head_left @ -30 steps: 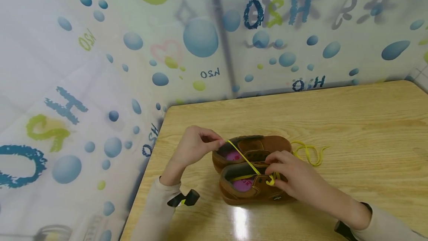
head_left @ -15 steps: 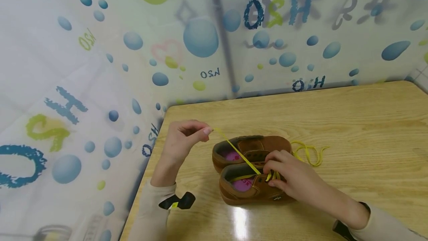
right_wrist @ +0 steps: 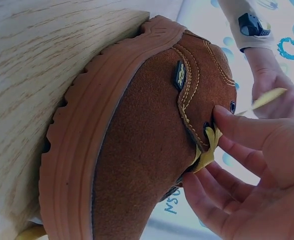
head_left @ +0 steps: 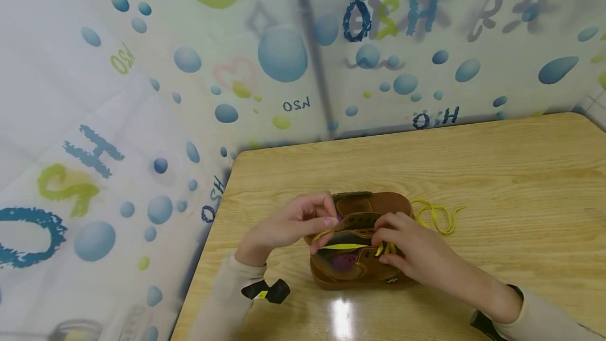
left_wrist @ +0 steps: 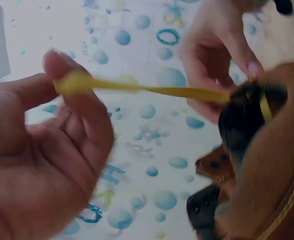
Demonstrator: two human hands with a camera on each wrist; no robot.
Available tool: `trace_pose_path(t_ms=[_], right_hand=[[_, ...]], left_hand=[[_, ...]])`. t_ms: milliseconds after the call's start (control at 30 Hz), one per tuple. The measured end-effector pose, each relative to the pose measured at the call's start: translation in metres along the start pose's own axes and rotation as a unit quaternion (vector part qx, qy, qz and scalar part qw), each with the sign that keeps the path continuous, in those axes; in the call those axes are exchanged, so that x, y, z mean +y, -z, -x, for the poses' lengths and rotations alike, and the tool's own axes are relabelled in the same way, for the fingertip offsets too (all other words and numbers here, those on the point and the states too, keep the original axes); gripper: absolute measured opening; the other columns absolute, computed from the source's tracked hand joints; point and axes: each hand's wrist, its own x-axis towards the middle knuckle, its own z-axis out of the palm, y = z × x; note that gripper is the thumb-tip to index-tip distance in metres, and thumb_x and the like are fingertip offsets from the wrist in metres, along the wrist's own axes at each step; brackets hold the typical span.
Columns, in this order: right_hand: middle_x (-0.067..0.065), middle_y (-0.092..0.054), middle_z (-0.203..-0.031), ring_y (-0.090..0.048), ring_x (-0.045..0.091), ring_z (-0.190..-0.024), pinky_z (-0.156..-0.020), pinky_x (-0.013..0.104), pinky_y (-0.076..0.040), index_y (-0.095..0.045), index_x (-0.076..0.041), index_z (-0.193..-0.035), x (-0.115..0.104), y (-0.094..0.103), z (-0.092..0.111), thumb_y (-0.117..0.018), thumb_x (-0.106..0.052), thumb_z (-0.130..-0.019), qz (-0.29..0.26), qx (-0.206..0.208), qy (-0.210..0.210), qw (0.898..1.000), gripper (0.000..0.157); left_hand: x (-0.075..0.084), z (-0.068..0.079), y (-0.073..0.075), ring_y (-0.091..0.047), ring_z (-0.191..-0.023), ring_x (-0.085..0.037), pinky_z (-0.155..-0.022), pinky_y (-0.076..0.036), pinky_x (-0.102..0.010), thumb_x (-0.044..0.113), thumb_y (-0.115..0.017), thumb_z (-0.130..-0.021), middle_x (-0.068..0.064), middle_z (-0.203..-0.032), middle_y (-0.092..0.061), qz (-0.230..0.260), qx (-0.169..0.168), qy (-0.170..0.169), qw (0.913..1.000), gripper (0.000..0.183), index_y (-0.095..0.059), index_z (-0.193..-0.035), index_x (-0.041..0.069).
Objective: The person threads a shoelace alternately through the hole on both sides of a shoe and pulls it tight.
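Note:
A brown suede shoe (head_left: pixel 374 272) with pink insole and yellow lacing stands on the table, its toe to the right. My left hand (head_left: pixel 295 222) is over its heel end; in the left wrist view the thumb and a finger pinch the yellow shoelace (left_wrist: pixel 179 92), which runs taut to the shoe opening. At the eyelets, my right hand (head_left: pixel 412 246) grips the shoe; the right wrist view shows its thumb on the eyelet flap and a fingertip below the laced part (right_wrist: pixel 207 152). A second brown shoe (head_left: pixel 395 204) stands just behind, partly hidden by the left hand.
Another yellow lace (head_left: pixel 435 214) lies looped on the wooden table (head_left: pixel 521 199) beyond the far shoe's toe. A curtain (head_left: pixel 397 57) with blue and green bubble prints hangs behind and left of the table.
My left hand first pulled the lace out up and to the left, then came back right and down over the shoes. The right hand stays at the eyelets, its fingers shifted slightly.

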Motion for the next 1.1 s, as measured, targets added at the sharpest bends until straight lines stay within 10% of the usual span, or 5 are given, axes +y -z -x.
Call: trace_pose_path(t_ms=[133, 367, 500, 800, 1100], right_hand=[[-0.008, -0.061, -0.112, -0.055, 0.009, -0.096, -0.068, 0.024, -0.051, -0.066, -0.031, -0.096, 0.0, 0.0, 0.0, -0.087, -0.023, -0.072, 0.001, -0.002, 0.0, 1.0, 0.033], [-0.007, -0.061, -0.113, -0.055, 0.011, -0.096, -0.07, 0.026, -0.052, -0.066, -0.03, -0.096, 0.001, 0.001, 0.0, -0.087, -0.022, -0.073, 0.0, 0.0, 0.007, 1.0, 0.032], [-0.007, -0.061, -0.113, -0.056, 0.011, -0.097, -0.07, 0.026, -0.052, -0.065, -0.03, -0.096, 0.001, 0.001, 0.0, -0.086, -0.022, -0.073, -0.003, 0.001, 0.007, 1.0, 0.032], [-0.007, -0.061, -0.114, -0.057, 0.012, -0.099, -0.073, 0.028, -0.053, -0.065, -0.031, -0.096, 0.001, 0.0, -0.001, -0.086, -0.024, -0.074, -0.005, -0.006, 0.007, 1.0, 0.031], [-0.009, -0.061, -0.113, -0.059, 0.013, -0.101, -0.075, 0.029, -0.054, -0.062, -0.027, -0.099, 0.0, 0.004, -0.001, -0.086, -0.023, -0.075, -0.001, -0.029, -0.017, 0.999, 0.034]], left_hand=[[-0.005, -0.008, -0.013, -0.042, -0.046, -0.003, -0.049, -0.039, -0.018, 0.013, -0.058, -0.1, 0.0, -0.059, -0.052, -0.267, 0.02, 0.128, 0.9549, 0.01, -0.06, -0.092, 0.009], [-0.028, -0.027, -0.053, -0.029, -0.05, -0.003, -0.044, -0.026, -0.018, 0.024, -0.068, -0.091, 0.011, -0.054, -0.034, -0.645, 0.0, 0.175, 0.744, 0.037, -0.048, -0.061, 0.022], [-0.04, -0.033, -0.068, -0.03, -0.048, -0.002, -0.04, -0.029, -0.018, 0.033, -0.076, -0.083, 0.012, -0.053, -0.038, -0.716, 0.008, 0.154, 0.6813, 0.041, -0.045, -0.058, 0.023], [-0.041, -0.029, -0.066, -0.027, -0.049, -0.002, -0.04, -0.021, -0.018, 0.02, -0.076, -0.077, 0.011, -0.053, -0.032, -0.663, 0.059, 0.152, 0.731, 0.041, -0.041, -0.055, 0.023], [-0.009, -0.019, -0.046, -0.04, -0.047, 0.002, -0.045, -0.033, -0.013, 0.025, -0.067, -0.094, 0.008, -0.065, -0.064, -0.477, 0.097, 0.133, 0.8635, 0.008, -0.069, -0.089, 0.019]])
